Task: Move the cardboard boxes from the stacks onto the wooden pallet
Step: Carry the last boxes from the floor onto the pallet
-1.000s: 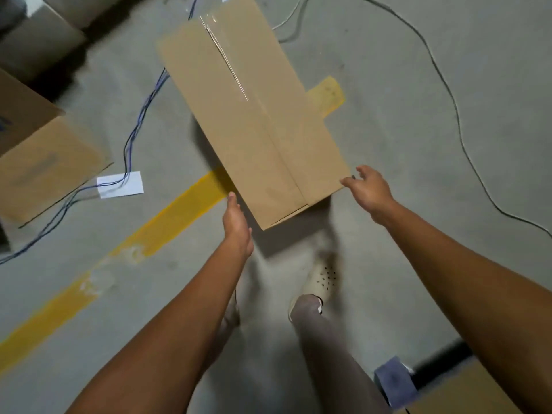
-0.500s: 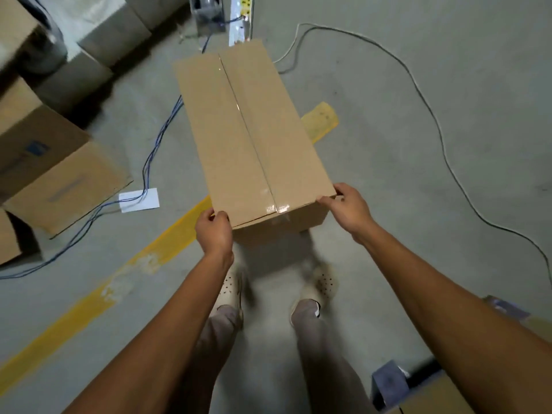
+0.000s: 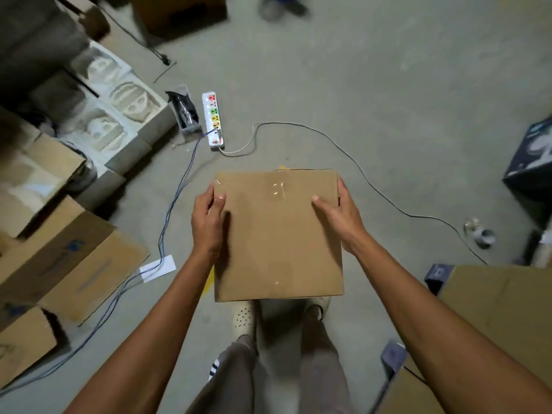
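Observation:
I hold a plain brown cardboard box (image 3: 277,234) in front of me, above my feet, with its taped face turned up toward the camera. My left hand (image 3: 207,222) grips its left edge, thumb on the face and fingers wrapped round the side. On the right edge, my right hand (image 3: 339,215) grips the same way. No wooden pallet is in view.
More cardboard boxes (image 3: 62,264) are stacked at the left, with white foam packing (image 3: 119,115) behind them. A power strip (image 3: 213,121) and loose cables (image 3: 373,183) lie on the concrete floor ahead. Another cardboard box (image 3: 501,306) stands at the right, a dark box (image 3: 531,162) beyond it.
The box has swung from lying long and flat away from me to facing the camera. Both hands shifted from its near corners to its side edges. The view has tilted up the floor.

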